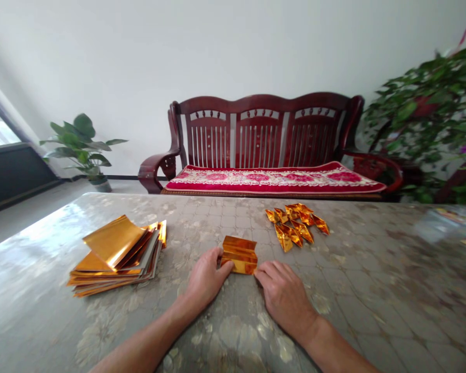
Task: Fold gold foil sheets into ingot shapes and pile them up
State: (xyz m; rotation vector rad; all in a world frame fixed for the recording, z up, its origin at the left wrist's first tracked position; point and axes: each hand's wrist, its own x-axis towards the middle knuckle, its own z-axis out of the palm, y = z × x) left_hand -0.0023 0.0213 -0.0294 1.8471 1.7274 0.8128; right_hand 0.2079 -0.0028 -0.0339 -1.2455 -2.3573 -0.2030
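Observation:
A folded sheet of gold foil paper [239, 255] lies on the table in front of me, between my hands. My left hand [205, 277] presses its left edge, and my right hand [283, 295] has its fingertips against its lower right corner. To the left stands a loose stack of gold foil sheets [114, 259], its top sheet curling upward. Several small folded gold foil pieces [295, 223] lie in a cluster at the far side of the table, beyond my right hand. Neither hand touches the stack or the cluster.
The table has a glossy, patterned grey cover [345, 295], with some papers [450, 223] at its far right. Beyond it stand a dark red wooden bench [260, 134] with a red cushion, potted plants [81, 147] on the left and a leafy plant [419, 114] on the right.

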